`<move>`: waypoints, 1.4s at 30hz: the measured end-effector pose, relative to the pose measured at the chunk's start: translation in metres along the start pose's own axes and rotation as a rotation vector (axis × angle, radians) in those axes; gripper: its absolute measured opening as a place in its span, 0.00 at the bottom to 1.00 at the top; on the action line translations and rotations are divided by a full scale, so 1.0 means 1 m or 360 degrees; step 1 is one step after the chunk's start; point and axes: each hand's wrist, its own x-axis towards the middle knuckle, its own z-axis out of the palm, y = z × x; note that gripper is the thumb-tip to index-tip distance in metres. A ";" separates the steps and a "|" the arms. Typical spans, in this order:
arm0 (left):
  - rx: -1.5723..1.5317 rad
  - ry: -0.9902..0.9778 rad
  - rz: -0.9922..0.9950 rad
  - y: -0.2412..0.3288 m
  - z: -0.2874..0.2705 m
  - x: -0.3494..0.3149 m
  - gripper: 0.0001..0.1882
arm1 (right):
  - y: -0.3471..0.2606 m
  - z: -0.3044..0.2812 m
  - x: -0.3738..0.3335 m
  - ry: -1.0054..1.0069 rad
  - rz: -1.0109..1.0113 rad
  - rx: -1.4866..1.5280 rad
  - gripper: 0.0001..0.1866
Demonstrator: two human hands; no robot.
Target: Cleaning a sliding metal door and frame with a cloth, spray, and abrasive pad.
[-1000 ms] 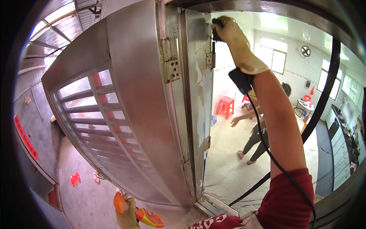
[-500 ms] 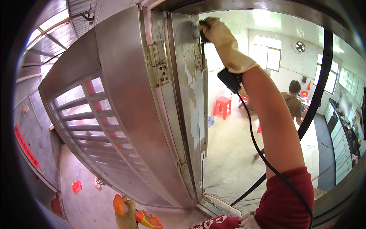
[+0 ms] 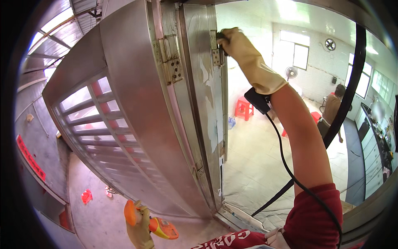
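My right hand, in a cream rubber glove, reaches up to the edge of the metal door frame. Its fingers are closed round a small dark pad or brush, mostly covered by the glove, pressed at the frame just beside a hinge. Low in the view, my left hand, gloved too, grips an orange and yellow bottle with an orange top. Patches of pale residue mark the frame's face. A black box with a cable sits at my right wrist.
A large metal door with a slatted window stands open at left. Through the doorway are red stools, a person in brown, a fan and a kitchen counter. A black strap crosses at right.
My right hand has moved down the frame edge, close to the hinge. My left hand still holds the bottle. In the room, the person has moved right; the view has shifted slightly.
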 end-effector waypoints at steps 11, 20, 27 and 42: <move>0.0120 0.0048 -0.0261 0.027 0.030 -0.009 0.22 | -0.027 0.015 0.022 0.1215 -0.0176 0.0217 0.16; 0.0251 -0.0372 -0.0085 0.014 0.033 0.012 0.24 | -0.016 0.046 -0.066 0.0544 -0.0310 -0.0101 0.15; -0.0105 -0.0590 0.0082 0.000 0.075 0.009 0.30 | -0.068 0.035 -0.004 0.0526 0.0241 0.1733 0.11; -0.0216 -0.1442 0.0190 0.037 0.156 0.009 0.28 | -0.030 0.095 -0.356 -0.0094 0.1489 0.2216 0.16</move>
